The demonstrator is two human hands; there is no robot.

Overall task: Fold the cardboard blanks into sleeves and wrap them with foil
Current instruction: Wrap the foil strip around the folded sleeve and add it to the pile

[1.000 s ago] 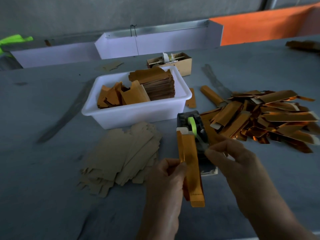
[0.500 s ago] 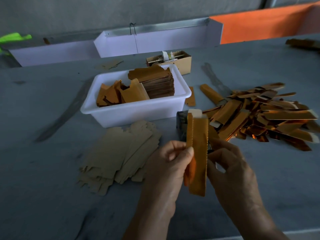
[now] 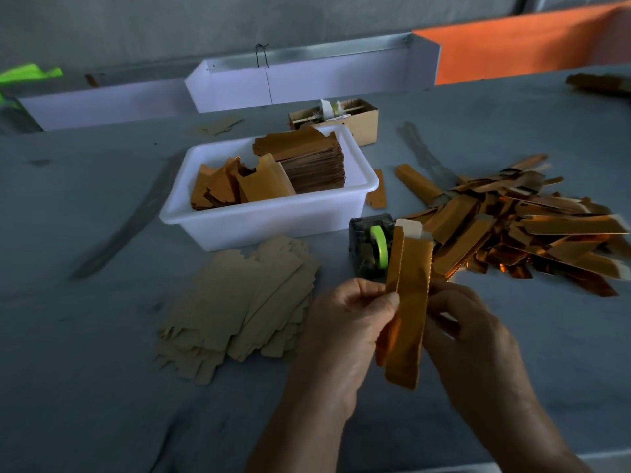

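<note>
Copper foil sleeve (image 3: 408, 302), nearly upright, above the table.

Its white cardboard end sticks out at the top. Flat brown cardboard blanks (image 3: 239, 312) lie fanned at the left; wrapped sleeves (image 3: 532, 230) lie piled at the right; foil sheets (image 3: 273, 172) fill the white tub (image 3: 273, 223).

Two bare forearms — no sleeves, gloves, rings or watch visible.

Glossy foil sleeve (image 3: 408, 302), matt cardboard blanks (image 3: 239, 308), smooth plastic tub (image 3: 273, 220)

Copper-orange foil sleeve (image 3: 408, 302), white tub (image 3: 273, 220), tan blanks (image 3: 239, 308), lime-green tape (image 3: 379, 245)
</note>
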